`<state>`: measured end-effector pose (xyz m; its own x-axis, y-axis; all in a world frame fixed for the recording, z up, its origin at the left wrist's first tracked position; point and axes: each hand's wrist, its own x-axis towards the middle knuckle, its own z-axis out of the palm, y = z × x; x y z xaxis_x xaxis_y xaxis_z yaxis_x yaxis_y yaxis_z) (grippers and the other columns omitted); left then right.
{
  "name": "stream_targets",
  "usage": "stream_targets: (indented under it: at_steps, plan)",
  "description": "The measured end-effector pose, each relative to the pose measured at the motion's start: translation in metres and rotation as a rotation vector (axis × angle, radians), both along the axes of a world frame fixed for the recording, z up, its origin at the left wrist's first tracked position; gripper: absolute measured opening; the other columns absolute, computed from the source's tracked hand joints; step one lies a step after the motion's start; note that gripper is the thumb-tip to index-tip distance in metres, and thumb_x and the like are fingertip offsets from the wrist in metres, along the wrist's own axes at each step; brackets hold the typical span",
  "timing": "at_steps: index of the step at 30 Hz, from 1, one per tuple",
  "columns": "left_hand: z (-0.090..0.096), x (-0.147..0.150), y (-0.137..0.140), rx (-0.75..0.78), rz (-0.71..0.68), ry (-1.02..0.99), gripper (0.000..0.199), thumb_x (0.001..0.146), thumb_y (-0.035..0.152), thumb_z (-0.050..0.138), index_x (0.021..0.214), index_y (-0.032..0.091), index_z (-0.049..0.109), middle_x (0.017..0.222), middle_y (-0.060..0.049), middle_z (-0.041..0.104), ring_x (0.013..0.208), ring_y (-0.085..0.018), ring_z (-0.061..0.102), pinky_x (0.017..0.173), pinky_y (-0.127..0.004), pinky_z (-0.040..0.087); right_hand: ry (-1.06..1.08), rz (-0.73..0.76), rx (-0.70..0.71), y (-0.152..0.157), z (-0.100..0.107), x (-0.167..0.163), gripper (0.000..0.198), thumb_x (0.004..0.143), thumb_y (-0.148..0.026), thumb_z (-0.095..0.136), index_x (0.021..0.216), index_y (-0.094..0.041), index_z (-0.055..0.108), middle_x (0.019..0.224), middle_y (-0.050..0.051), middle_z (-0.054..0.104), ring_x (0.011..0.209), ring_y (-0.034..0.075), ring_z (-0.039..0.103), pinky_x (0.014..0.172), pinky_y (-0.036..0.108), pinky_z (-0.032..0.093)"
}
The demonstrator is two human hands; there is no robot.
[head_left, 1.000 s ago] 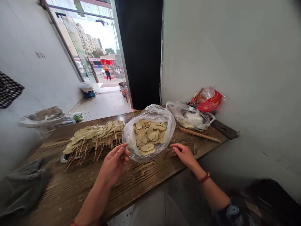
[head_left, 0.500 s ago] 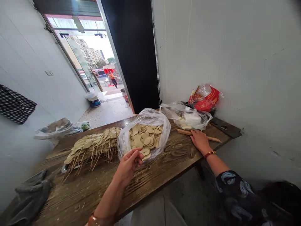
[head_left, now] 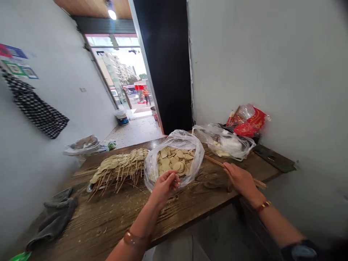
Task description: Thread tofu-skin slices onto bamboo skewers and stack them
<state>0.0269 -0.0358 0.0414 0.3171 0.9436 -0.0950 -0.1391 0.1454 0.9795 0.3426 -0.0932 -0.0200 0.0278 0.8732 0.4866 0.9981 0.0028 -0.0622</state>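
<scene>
A clear plastic bag of thin, round, pale slices lies open in the middle of the wooden table. My left hand is at its near edge, thumb and fingers pinched together; whatever may be between the fingertips is hidden. To the right, my right hand is closed around a few thin wooden skewers, whose ends stick out on both sides of it. Left of the bag, a pile of threaded slices rests on a metal tray, the stick ends pointing toward me.
Another clear bag with white contents sits behind my right hand, near red packaging. A dark flat board lies by the wall. A grey cloth lies at left, with a bag beyond the table's far edge.
The view has shifted, so the table things appear farther right. My right hand has gone from resting over the skewers to gripping them. My left hand stays pinched by the bag; slices at its fingertips no longer show.
</scene>
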Motion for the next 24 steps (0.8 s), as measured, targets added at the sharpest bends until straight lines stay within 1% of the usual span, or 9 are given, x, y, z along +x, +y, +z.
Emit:
stream_targets:
  at_steps: [2,5,7,9,12,14,17,21,24]
  plan:
    - [0.001,0.006,0.001,0.103,0.019,0.071,0.034,0.074,0.040,0.064,0.095,0.014,0.062,0.071,-0.003,0.063,0.055,-0.010,0.054,0.048,-0.019,0.037,-0.028,0.113,0.045,-0.005,0.002,-0.015,0.032,0.096,-0.033,0.036,0.118,-0.023,0.057,0.093,0.009,0.066,0.077,0.020,0.063,0.065,0.027,0.042]
    - [0.003,0.010,0.001,0.407,0.101,0.285,0.027,0.073,0.030,0.065,0.097,0.017,0.067,0.074,-0.004,0.063,0.064,-0.013,0.055,0.058,-0.023,0.040,-0.116,0.261,0.099,-0.009,-0.002,-0.036,0.029,0.092,-0.026,0.041,0.112,-0.024,0.061,0.079,0.008,0.066,0.063,0.019,0.062,0.055,0.027,0.042]
    - [0.003,0.009,-0.002,0.587,0.069,0.400,0.020,0.072,0.027,0.065,0.090,0.020,0.071,0.076,-0.005,0.064,0.067,-0.015,0.055,0.063,-0.025,0.041,-0.167,0.350,0.126,-0.010,-0.005,-0.045,0.029,0.089,-0.021,0.044,0.113,-0.024,0.061,0.077,0.008,0.066,0.059,0.019,0.062,0.050,0.027,0.041]
    - [0.004,0.003,-0.006,0.681,0.009,0.475,0.014,0.075,0.026,0.062,0.079,0.020,0.073,0.074,-0.005,0.064,0.069,-0.016,0.055,0.065,-0.026,0.041,-0.186,0.423,0.153,-0.012,-0.007,-0.051,0.032,0.087,-0.015,0.042,0.113,-0.025,0.059,0.078,0.008,0.067,0.059,0.018,0.063,0.049,0.026,0.042]
    - [0.003,-0.007,-0.014,0.706,-0.042,0.530,0.017,0.078,0.027,0.058,0.077,0.020,0.073,0.076,-0.005,0.066,0.073,-0.017,0.057,0.067,-0.026,0.041,-0.207,0.487,0.181,-0.015,-0.004,-0.056,0.033,0.089,-0.014,0.037,0.112,-0.024,0.058,0.082,0.008,0.069,0.058,0.016,0.063,0.049,0.024,0.043]
    - [0.004,-0.014,-0.019,0.694,-0.049,0.557,0.015,0.077,0.024,0.058,0.078,0.019,0.072,0.079,-0.004,0.066,0.075,-0.016,0.057,0.069,-0.025,0.042,-0.235,0.501,0.185,-0.018,0.002,-0.061,0.030,0.092,-0.017,0.034,0.111,-0.023,0.057,0.080,0.007,0.068,0.055,0.015,0.062,0.047,0.023,0.042]
    - [0.004,-0.023,-0.022,0.663,-0.086,0.586,0.009,0.072,0.018,0.061,0.072,0.016,0.070,0.075,-0.002,0.065,0.074,-0.014,0.056,0.068,-0.022,0.041,-0.274,0.539,0.209,-0.021,0.009,-0.071,0.031,0.096,-0.021,0.029,0.110,-0.022,0.057,0.074,0.005,0.067,0.053,0.014,0.061,0.047,0.022,0.041]
    - [0.004,-0.037,-0.025,0.629,-0.157,0.543,0.009,0.072,0.013,0.059,0.065,0.014,0.065,0.067,-0.001,0.059,0.069,-0.011,0.052,0.063,-0.020,0.038,-0.274,0.595,0.250,-0.021,0.013,-0.085,0.035,0.099,-0.025,0.023,0.104,-0.021,0.057,0.067,0.002,0.064,0.049,0.013,0.059,0.046,0.022,0.039]
    - [0.003,-0.045,-0.027,0.633,-0.166,0.517,0.011,0.073,0.014,0.058,0.063,0.013,0.061,0.066,0.000,0.055,0.066,-0.010,0.049,0.061,-0.020,0.036,-0.253,0.618,0.233,-0.020,0.013,-0.093,0.038,0.100,-0.029,0.020,0.104,-0.020,0.057,0.065,0.001,0.062,0.050,0.013,0.060,0.045,0.022,0.039]
